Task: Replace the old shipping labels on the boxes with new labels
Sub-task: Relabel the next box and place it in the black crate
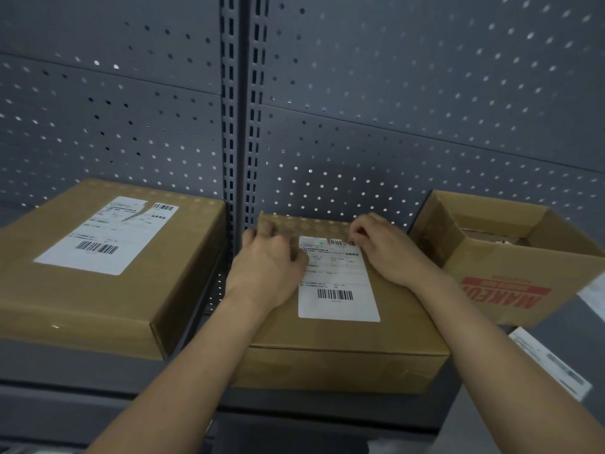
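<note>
1. The shelf carries three cartons; the closed box under both hands is the one being worked on, with a second closed box to the left of the left hand and an open carton to the right of the right hand.
2. The label lies flat on the box lid between the hands; its far edge looks nicked, so I judge this an old one about to be peeled.
3. The left hand rests on the lid with fingers curled and its thumb at the label's left edge; whether it grips anything I cannot tell; it should bear down so the box does not slide.
4. The right hand pinches at the label's far right corner; free the whole corner first, then draw it low and slowly toward the body, or the paper may tear.
5. A loose sheet, perhaps a fresh label, lies right of the right forearm.
</note>
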The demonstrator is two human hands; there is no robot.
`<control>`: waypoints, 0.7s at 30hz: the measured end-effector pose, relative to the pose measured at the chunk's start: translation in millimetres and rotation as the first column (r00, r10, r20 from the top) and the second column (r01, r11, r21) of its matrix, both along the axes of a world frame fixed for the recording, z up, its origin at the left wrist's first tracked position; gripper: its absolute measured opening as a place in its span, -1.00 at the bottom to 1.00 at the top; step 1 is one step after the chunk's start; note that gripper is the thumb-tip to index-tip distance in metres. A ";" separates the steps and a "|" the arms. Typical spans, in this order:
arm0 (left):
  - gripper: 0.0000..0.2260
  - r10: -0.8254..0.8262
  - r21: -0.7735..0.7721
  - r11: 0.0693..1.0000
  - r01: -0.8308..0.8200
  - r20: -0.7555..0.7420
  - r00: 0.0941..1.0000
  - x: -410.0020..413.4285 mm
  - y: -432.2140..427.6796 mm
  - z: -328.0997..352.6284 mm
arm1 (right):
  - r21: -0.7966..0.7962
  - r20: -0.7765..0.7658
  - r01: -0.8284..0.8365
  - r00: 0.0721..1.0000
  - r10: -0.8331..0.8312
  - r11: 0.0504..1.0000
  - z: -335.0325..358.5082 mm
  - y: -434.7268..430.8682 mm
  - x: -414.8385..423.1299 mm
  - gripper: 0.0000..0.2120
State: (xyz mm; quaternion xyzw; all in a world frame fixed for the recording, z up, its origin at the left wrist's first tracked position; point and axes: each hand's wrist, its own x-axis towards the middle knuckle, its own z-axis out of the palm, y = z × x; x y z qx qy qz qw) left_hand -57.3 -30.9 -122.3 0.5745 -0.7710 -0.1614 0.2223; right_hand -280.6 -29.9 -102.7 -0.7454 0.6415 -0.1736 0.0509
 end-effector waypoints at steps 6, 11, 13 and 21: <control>-0.70 0.003 -0.001 1.000 -0.003 -0.004 1.000 0.0 -0.2 -0.1 | 0.007 0.048 -0.026 0.999 0.025 1.000 3.5 7.3 -6.3 -0.80; -0.73 0.005 0.004 1.000 -0.005 -0.011 1.000 -0.6 0.1 0.8 | -0.053 0.049 -0.016 0.999 0.018 0.998 1.6 5.7 -0.5 -0.91; -0.73 0.004 0.006 1.000 -0.004 -0.003 1.000 -0.7 0.2 1.2 | -0.059 0.010 -0.006 1.000 0.007 0.998 0.4 5.9 3.5 -0.90; -0.70 0.004 0.007 1.000 -0.004 0.010 1.000 -0.9 0.9 1.4 | -0.067 0.019 -0.016 1.000 0.017 0.998 3.0 16.8 5.0 -0.90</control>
